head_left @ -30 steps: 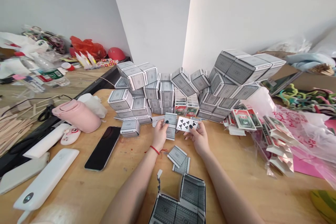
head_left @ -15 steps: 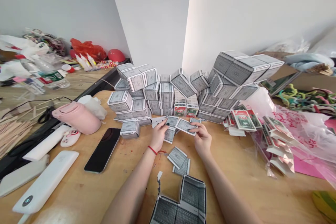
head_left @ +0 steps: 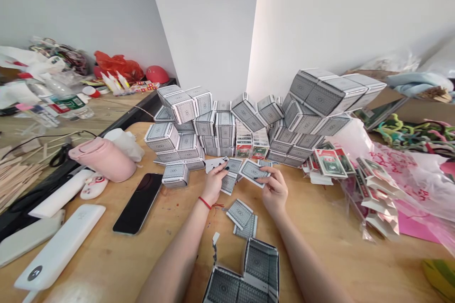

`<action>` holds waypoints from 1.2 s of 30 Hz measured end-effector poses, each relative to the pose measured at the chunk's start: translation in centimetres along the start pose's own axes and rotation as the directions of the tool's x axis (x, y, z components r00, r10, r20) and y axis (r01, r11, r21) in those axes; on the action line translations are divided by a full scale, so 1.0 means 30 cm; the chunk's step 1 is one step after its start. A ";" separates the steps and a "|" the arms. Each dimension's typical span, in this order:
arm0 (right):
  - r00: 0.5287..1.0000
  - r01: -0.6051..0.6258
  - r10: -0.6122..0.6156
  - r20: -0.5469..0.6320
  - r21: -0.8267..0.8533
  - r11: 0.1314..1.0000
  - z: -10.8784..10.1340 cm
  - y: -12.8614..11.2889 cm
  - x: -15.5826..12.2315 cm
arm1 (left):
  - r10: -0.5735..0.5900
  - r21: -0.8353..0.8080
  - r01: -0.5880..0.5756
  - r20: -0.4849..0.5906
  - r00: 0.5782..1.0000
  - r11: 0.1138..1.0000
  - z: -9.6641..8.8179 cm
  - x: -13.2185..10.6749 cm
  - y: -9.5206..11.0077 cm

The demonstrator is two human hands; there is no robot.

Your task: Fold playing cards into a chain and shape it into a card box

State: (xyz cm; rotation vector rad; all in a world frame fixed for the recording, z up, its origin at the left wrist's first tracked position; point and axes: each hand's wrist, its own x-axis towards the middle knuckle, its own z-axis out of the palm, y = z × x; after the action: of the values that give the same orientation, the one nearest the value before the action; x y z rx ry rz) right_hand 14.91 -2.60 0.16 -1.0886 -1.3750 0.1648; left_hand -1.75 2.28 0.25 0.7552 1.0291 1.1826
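My left hand (head_left: pixel 213 186) pinches a white playing card (head_left: pixel 213 165), its face with black pips turned up. In my right hand (head_left: pixel 275 192) is another playing card (head_left: pixel 253 172), grey patterned back showing, tilted and gripped at its right edge. Between the hands, more grey-backed cards (head_left: pixel 229 183) lie on the table. Closer to me rest two overlapping loose cards (head_left: pixel 240 213). A block of folded-card cubes (head_left: pixel 261 260) sits at the bottom, between my forearms. Behind the hands rise stacked card cubes (head_left: pixel 225 124).
Card packs (head_left: pixel 331 163) and opened boxes (head_left: pixel 378 189) lie right, beside a plastic bag (head_left: pixel 401 165). To the left are a phone (head_left: pixel 138 204), a white power bank (head_left: pixel 60 246) and a pink tumbler (head_left: pixel 103 158). A wall (head_left: pixel 202 23) closes off the back.
The card in my left hand has turned so more of its pips show. My right hand has shifted very slightly, with its card tilted more steeply.
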 end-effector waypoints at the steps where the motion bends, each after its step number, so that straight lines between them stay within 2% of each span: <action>1: 1.000 0.013 -0.013 0.011 -0.003 1.000 0.002 -0.001 -0.004 | 0.008 0.008 -0.008 -0.008 1.000 1.000 -0.001 0.003 -0.003; 6: 0.994 0.025 -0.026 0.104 0.006 1.000 0.017 -0.003 -0.020 | 0.037 0.043 -0.038 0.025 0.999 0.998 -0.003 0.009 -0.010; 9: 0.991 0.007 -0.009 0.136 0.014 1.000 0.020 -0.005 -0.020 | 0.081 0.131 -0.089 0.064 0.995 0.987 -0.001 0.003 -0.008; 12: 0.995 -0.015 0.013 0.094 0.023 1.000 0.017 -0.007 -0.016 | 0.082 0.167 -0.092 0.067 0.994 0.982 0.001 -0.004 -0.006; 16: 0.998 -0.046 0.047 -0.041 0.025 0.999 0.008 -0.012 -0.009 | 0.040 0.084 -0.039 -0.007 0.999 0.996 0.003 -0.005 -0.001; 19: 0.995 -0.040 0.041 -0.088 0.022 0.999 0.005 -0.014 -0.008 | 0.032 0.061 -0.031 -0.005 0.999 0.998 0.003 -0.002 0.001; 28: 0.995 -0.039 0.038 -0.092 -0.014 0.999 0.003 -0.005 -0.005 | 0.018 0.063 -0.018 0.015 1.000 0.998 0.004 -0.002 0.007; 36: 1.000 -0.021 0.021 0.004 0.004 1.000 0.010 -0.007 -0.011 | 0.035 0.080 -0.035 0.009 0.999 0.996 0.002 0.000 0.003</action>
State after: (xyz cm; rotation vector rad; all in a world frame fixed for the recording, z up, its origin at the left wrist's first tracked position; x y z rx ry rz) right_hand 14.47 -2.77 0.01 -1.1005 -1.3665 0.1845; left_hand -1.72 2.29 0.35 0.8432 1.0664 1.1731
